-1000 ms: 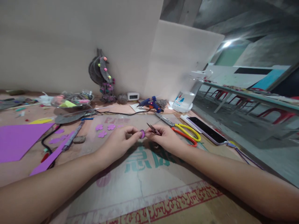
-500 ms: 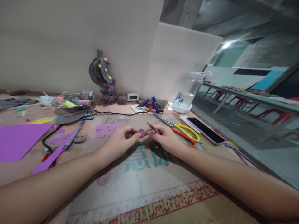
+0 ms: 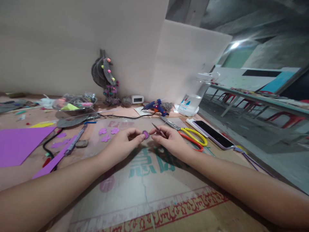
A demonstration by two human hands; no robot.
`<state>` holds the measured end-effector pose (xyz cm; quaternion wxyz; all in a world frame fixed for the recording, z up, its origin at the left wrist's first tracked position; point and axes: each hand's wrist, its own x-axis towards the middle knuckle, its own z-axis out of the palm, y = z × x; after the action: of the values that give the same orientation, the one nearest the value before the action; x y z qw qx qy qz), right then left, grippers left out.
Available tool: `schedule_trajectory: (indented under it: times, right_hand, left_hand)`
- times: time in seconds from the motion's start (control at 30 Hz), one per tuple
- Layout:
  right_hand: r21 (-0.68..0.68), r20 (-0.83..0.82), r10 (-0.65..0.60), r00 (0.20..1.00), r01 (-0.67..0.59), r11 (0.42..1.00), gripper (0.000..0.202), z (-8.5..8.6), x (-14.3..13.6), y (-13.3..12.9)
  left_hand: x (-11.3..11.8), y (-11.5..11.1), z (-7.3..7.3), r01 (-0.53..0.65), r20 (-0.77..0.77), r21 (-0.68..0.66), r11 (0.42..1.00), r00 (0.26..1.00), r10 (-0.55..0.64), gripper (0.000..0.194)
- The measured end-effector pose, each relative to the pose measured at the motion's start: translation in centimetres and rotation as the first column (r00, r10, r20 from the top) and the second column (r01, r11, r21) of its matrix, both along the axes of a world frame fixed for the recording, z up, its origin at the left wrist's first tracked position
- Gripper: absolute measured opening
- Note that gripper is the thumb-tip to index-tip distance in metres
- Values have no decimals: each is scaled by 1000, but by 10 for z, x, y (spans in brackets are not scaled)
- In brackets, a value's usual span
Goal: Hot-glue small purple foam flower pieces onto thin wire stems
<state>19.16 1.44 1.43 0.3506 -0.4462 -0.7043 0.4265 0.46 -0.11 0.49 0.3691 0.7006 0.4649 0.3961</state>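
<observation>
Between the thumb and fingertips of my left hand [image 3: 129, 140] is a small rounded purple piece [image 3: 145, 134] with a greyish rim. My right hand [image 3: 169, 139] keeps slim dark tweezers [image 3: 158, 130] in its grip, their points directed up and left. The right thumb and index finger are slightly apart, close to the right side of the purple piece. Several purple flower cutouts [image 3: 105, 138] lie beyond my left hand. Just past my right hand rest large scissors [image 3: 193, 135] with yellow and orange-red handles.
A blue glue gun [image 3: 155, 107], a small white clock [image 3: 137, 99] and a clear water jug [image 3: 190, 96] stand at the back. A phone [image 3: 212, 134] lies on the right. Purple sheet [image 3: 24, 145], a pen [image 3: 76, 140] and a filled bowl [image 3: 74, 104] are on the left.
The purple piece has been turned so that more of its flat face shows. My right fingertips have opened and drawn slightly away from it; the tweezers stay in that hand.
</observation>
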Motion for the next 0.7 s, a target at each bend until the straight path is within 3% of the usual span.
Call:
schedule_trajectory:
  times: [0.27, 0.47, 0.7]
  right_hand:
    - [-64, 47, 5, 999, -2, 998, 22, 0, -2, -2]
    - [-61, 58, -3, 998, 7, 998, 18, 1, -3, -2]
    - [-95, 29, 13, 1000, -10, 995, 18, 0, -2, -2]
  left_hand:
    - [-1, 0, -1, 82, -46, 9, 997, 996, -81, 29]
    - [-1, 3, -4, 78, 8, 7, 997, 997, -78, 31]
    - [0, -1, 0, 75, -72, -19, 997, 994, -77, 29]
